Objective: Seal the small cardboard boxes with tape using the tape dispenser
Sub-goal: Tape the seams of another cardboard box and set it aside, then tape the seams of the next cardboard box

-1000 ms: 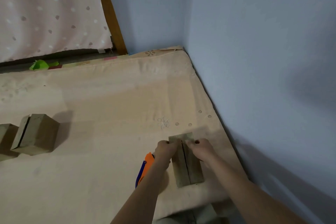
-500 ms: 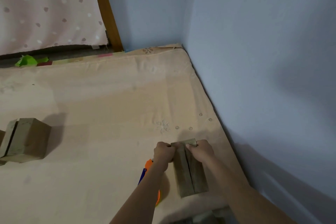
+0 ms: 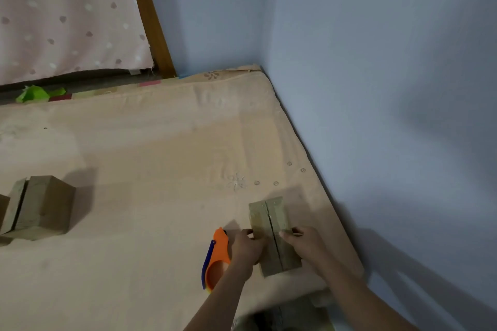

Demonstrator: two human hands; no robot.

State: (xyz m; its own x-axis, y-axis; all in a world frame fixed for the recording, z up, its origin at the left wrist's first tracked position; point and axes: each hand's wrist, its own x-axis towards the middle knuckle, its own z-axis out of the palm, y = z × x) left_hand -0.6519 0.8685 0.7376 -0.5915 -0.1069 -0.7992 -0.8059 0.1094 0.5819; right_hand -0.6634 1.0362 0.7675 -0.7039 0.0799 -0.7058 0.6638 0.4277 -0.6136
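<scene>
I kneel at a beige mattress [image 3: 150, 158] with faint flower embroidery [image 3: 236, 182] stitched into its cover. It sits pushed into the corner of pale blue walls [image 3: 376, 75]. Beyond its far edge hangs a pink dotted curtain [image 3: 67, 13] beside a brown wooden post [image 3: 150, 19], with a crumpled green scrap [image 3: 36, 93] lying below the curtain.
</scene>
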